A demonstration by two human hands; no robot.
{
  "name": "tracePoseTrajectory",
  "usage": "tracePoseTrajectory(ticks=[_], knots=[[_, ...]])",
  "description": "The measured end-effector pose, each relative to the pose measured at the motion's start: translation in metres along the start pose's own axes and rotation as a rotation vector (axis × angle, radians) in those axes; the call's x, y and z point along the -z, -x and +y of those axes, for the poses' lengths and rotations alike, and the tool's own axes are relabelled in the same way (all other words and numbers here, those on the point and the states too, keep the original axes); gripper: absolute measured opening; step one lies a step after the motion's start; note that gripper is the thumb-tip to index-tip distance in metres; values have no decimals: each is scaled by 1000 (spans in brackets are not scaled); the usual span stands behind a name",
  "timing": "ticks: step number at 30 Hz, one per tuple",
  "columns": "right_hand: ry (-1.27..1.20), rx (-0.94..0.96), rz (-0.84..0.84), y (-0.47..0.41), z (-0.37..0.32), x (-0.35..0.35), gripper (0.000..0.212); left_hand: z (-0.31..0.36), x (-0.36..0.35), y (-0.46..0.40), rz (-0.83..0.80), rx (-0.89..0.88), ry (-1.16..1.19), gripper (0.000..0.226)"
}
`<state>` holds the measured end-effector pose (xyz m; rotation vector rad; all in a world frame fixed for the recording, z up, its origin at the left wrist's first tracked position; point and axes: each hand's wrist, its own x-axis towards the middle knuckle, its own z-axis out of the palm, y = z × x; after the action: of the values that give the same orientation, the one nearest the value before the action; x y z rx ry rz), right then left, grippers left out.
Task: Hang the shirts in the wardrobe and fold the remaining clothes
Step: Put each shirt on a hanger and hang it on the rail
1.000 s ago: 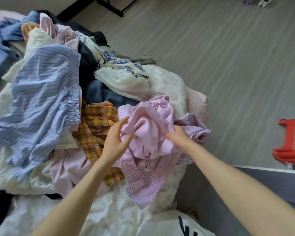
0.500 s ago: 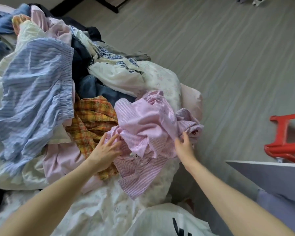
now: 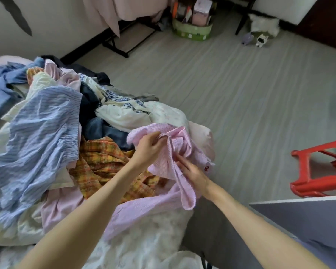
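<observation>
A pink striped shirt (image 3: 163,166) lies bunched at the near right edge of a heap of clothes on the bed. My left hand (image 3: 148,147) pinches a fold of the pink striped shirt near its top. My right hand (image 3: 192,171) reaches into the shirt's folds just below, fingers extended against the cloth. Beside them lie an orange plaid shirt (image 3: 105,162) and a blue striped garment (image 3: 39,136). Dark blue and cream clothes (image 3: 122,113) sit further back in the heap.
A red plastic stool (image 3: 318,169) stands on the grey floor at the right. A grey panel (image 3: 308,226) fills the lower right. Far back are a green basket (image 3: 191,33), a black rack (image 3: 122,43) with pink cloth, and small toys (image 3: 260,38).
My head has tilted up, showing more of the room. Both hands have moved up onto the pink shirt; the left now pinches its top fold and the right has slid inward.
</observation>
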<state>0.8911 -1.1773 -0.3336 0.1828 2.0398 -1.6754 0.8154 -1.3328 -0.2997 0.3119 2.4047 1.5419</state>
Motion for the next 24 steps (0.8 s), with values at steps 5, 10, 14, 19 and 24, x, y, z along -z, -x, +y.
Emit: tracePoseTrajectory(ticks=[5, 10, 14, 19, 24], knots=[[-25, 67, 64, 39, -46, 51, 79, 90, -28, -15, 3, -74, 126, 24], [203, 250, 373, 81, -75, 101, 28, 182, -57, -14, -113, -230, 153, 29], [376, 338, 675, 129, -84, 158, 15, 242, -77, -4, -117, -458, -105, 36], [95, 402, 1011, 206, -105, 224, 15, 271, -94, 10, -187, -440, -48, 26], [-366, 430, 1078, 272, -131, 263, 16, 256, -150, 32, -539, -261, 7, 78]])
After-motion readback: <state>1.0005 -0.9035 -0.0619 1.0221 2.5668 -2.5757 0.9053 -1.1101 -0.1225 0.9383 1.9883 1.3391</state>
